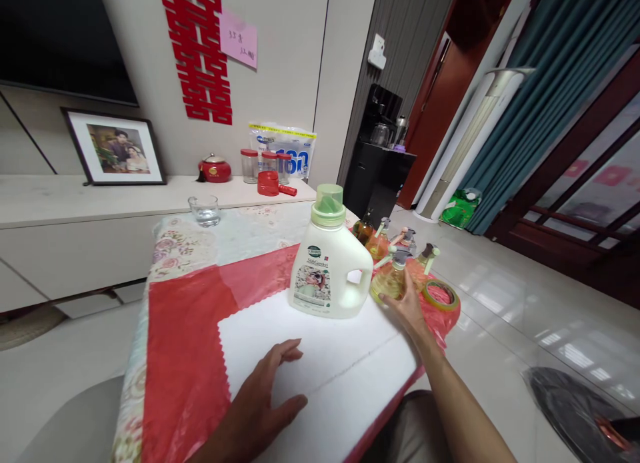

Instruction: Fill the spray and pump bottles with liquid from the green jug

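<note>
Table under a pale floral cloth point(170, 246): covered towards its near and right edges by a glossy red plastic sheet point(185, 343).
White flat board with a scalloped edge point(345, 383): lay on the red plastic sheet, with 1 faint line across it.
Large white plastic jug with a pale green cap point(320, 270): stood upright at the board's far edge, touched by neither hand.
Clear, rounded pump bottle of yellow liquid point(387, 283): stood at the board's far right corner, just beside the jug's handle; whether its base was raised, could not tell.
Right hand point(407, 310): grasping the pump bottle low on its body, thumb on the near side, other fingers partly hidden.
Left hand point(270, 396): released, nothing in it, fingers spread above the board.
Table's right edge: 4 more pump bottles, including a dark amber one point(363, 231), and a yellowish tape roll point(453, 304).
Step, judged: handling the pump bottle with 1 hand.
Next move, judged: called for a firm hold and clearance from the crowded neighbours.
</note>
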Demonstrator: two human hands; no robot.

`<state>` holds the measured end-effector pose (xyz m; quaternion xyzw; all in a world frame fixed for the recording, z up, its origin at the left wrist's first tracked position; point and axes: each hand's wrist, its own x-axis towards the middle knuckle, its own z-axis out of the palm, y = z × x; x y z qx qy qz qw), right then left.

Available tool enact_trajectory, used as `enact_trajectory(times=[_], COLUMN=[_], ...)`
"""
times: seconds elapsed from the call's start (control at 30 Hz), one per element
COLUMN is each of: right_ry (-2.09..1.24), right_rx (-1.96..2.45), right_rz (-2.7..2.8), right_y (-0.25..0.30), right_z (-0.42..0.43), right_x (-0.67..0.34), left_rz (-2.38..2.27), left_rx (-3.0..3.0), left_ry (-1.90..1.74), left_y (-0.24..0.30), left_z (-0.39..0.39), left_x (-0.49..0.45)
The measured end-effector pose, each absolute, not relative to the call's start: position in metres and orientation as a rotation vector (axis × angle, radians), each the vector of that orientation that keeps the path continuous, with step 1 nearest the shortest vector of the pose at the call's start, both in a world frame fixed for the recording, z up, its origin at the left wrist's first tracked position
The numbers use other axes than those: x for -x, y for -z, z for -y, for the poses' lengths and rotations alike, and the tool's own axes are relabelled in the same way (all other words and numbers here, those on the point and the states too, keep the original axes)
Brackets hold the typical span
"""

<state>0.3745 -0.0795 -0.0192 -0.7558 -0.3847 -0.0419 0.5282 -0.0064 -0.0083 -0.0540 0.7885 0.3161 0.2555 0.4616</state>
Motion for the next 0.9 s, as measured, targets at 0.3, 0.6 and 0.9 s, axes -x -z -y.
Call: enact_trajectory(times=[0.3, 0.6, 0.9], right_ry=[-0.029, -0.107, -0.214], right_rx=[1.822, 1.622, 1.515], right_rz=[0.831, 0.688, 0.728], right_y=[0.028, 0.042, 0.041], right_z=[0.087, 0.113, 0.113], right_x=[-0.368, -0.322, -0.239], left_rz=[-0.737, -0.671, -0.612], left_rx=[-1.943, -1.983, -2.128], left_ry=[-0.631, -0.592, -0.568], left_y=[0.053, 0.044, 0.027], left_z=[0.009, 0.009, 0.013], left_x=[0.005, 0.004, 0.001])
